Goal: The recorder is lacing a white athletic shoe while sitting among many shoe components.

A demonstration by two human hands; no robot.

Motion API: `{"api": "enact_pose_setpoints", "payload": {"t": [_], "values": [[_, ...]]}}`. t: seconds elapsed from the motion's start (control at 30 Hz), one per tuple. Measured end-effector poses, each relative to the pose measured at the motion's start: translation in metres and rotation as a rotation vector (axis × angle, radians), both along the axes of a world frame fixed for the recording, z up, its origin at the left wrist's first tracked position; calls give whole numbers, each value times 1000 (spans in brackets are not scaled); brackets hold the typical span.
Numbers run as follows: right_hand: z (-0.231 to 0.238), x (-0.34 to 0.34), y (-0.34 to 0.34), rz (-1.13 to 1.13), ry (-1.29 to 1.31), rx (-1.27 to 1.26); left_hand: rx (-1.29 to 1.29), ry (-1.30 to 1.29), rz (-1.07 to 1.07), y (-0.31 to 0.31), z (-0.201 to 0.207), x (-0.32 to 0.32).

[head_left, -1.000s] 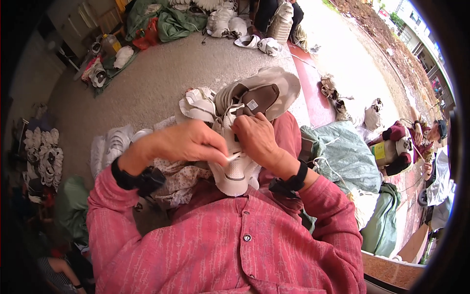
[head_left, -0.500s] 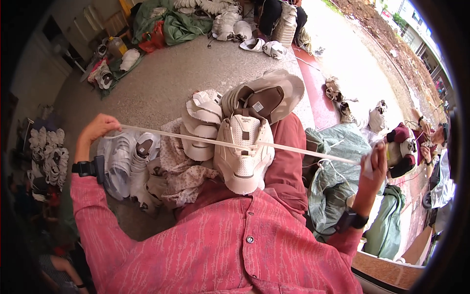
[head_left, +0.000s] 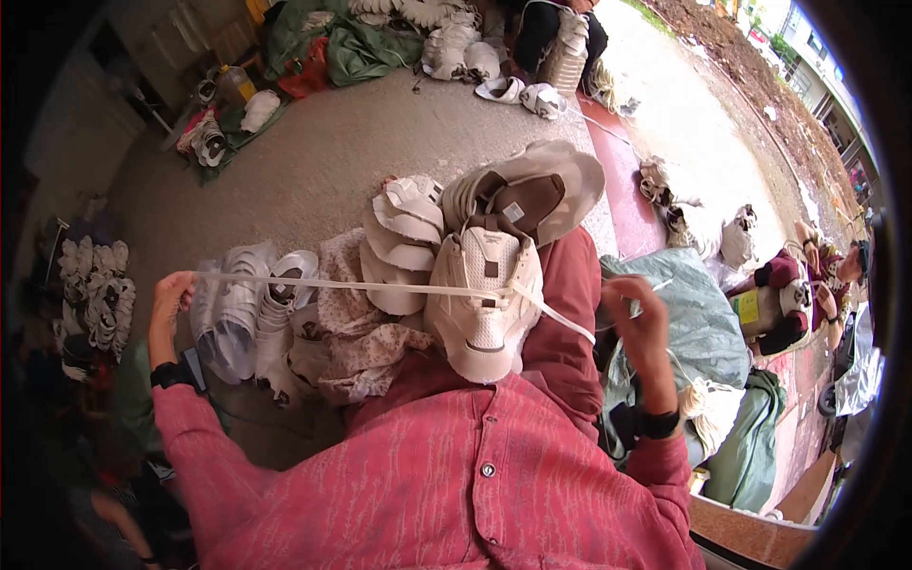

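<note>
A white shoe upper (head_left: 484,328) with a perforated tongue lies on my lap, toe toward me. A flat white shoelace (head_left: 370,285) passes through it. My left hand (head_left: 173,293), out to the left, is closed in a pinch on one end, and the lace runs nearly straight from there to the upper. On the other side, a shorter length curves down to the right over my maroon trouser leg. My right hand (head_left: 642,318) is raised right of that loose length, apart from it, its bent fingers spread. Beyond the upper, another upper with brown lining (head_left: 532,201) lies tilted.
Nested white uppers (head_left: 399,242) sit on a flowered cloth (head_left: 351,351) to the left. Plastic-wrapped uppers (head_left: 233,313) stand farther left. Green sacks (head_left: 684,294) lie at the right. Across the concrete floor (head_left: 285,161) are more shoe piles; other people sit at the far side and right.
My right hand has moved left, toward my lap, and let go of the lace, whose right length now sags. My left hand has shifted slightly down, still pinching its end.
</note>
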State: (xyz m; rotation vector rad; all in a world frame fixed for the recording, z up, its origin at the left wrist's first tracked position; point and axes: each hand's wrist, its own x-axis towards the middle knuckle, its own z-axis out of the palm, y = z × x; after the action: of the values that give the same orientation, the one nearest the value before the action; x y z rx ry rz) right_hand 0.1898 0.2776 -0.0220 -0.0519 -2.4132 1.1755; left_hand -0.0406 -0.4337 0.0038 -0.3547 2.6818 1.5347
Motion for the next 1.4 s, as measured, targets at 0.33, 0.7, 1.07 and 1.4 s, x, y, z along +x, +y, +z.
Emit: {"api": "enact_pose_setpoints", "payload": {"t": [0.33, 0.7, 1.07, 1.4], "values": [[44, -34, -110, 927, 99, 466, 933, 488, 171, 4, 11, -16], [9, -40, -97, 926, 134, 529, 1292, 492, -217, 37, 63, -27], [14, -29, -98, 834, -174, -88, 331, 449, -525, 307, 19, 46], [15, -43, -111, 324, -248, -129, 350, 59, -919, 384, -26, 86]]}}
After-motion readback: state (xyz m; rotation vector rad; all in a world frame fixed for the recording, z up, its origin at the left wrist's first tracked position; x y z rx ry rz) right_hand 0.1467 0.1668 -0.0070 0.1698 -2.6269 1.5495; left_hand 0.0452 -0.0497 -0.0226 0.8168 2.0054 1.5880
